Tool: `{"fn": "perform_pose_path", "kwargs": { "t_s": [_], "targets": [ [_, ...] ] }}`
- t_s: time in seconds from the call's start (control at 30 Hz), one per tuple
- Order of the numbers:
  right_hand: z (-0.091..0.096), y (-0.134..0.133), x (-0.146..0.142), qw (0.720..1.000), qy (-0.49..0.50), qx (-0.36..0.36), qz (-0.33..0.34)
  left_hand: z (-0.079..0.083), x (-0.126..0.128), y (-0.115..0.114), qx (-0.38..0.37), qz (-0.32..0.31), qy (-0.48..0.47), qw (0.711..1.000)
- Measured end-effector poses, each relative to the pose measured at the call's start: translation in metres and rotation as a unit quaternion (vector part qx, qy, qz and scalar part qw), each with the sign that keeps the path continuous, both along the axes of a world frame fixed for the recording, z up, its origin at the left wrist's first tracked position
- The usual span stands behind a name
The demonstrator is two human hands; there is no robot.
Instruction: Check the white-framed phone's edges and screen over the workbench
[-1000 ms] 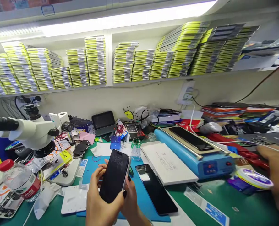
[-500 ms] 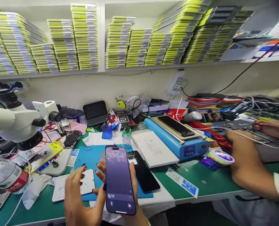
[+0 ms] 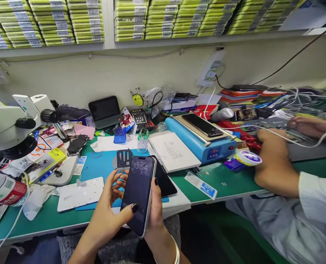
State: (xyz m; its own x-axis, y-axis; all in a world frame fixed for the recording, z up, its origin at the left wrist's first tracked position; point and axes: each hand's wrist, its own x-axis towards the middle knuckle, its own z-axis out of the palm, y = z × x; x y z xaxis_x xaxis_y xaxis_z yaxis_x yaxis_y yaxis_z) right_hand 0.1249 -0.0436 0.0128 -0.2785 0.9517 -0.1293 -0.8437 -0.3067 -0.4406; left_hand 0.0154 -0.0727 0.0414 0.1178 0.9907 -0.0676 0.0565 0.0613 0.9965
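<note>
A smartphone (image 3: 137, 187) with a dimmed lock screen reading 13:54 is held over the bench's front edge, tilted. My right hand (image 3: 156, 216) wraps its right edge from below, thumb along the side. My left hand (image 3: 109, 209) closes on the left edge, its thumb over the lower screen and its fingers partly behind the phone. Just behind lies a second dark phone (image 3: 165, 180), partly hidden. A grey slotted plate (image 3: 123, 158) rests on the blue mat (image 3: 97, 165). Left of my left hand is a white perforated plate (image 3: 80, 194).
A microscope (image 3: 11, 124) and a plastic bottle (image 3: 6, 189) stand at left. Toward the right are a white box (image 3: 174, 150), a blue heating plate (image 3: 215, 152) bearing a phone, and a purple-and-white tub (image 3: 247, 158). A co-worker's arm (image 3: 274, 165) rests at far right.
My left hand has moved from beside the phone onto its edge and screen. The phone has tilted and its screen has dimmed. The view has dipped downward.
</note>
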Motion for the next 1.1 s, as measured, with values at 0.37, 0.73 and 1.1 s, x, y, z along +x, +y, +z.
{"fn": "perform_pose_path", "kwargs": {
  "t_s": [0.37,0.73,1.1],
  "targets": [
    [0.017,-0.012,0.019,0.996,-0.079,0.035,0.007,0.021,0.015,0.014,-0.013,-0.031,0.047,0.998],
    [0.016,-0.015,0.023,0.996,-0.079,0.033,0.008,0.019,0.017,0.014,-0.023,-0.041,0.039,0.998],
    [0.015,-0.014,0.023,0.995,-0.095,0.027,0.026,0.018,0.023,0.013,-0.002,-0.011,0.042,0.999]
  ]
}}
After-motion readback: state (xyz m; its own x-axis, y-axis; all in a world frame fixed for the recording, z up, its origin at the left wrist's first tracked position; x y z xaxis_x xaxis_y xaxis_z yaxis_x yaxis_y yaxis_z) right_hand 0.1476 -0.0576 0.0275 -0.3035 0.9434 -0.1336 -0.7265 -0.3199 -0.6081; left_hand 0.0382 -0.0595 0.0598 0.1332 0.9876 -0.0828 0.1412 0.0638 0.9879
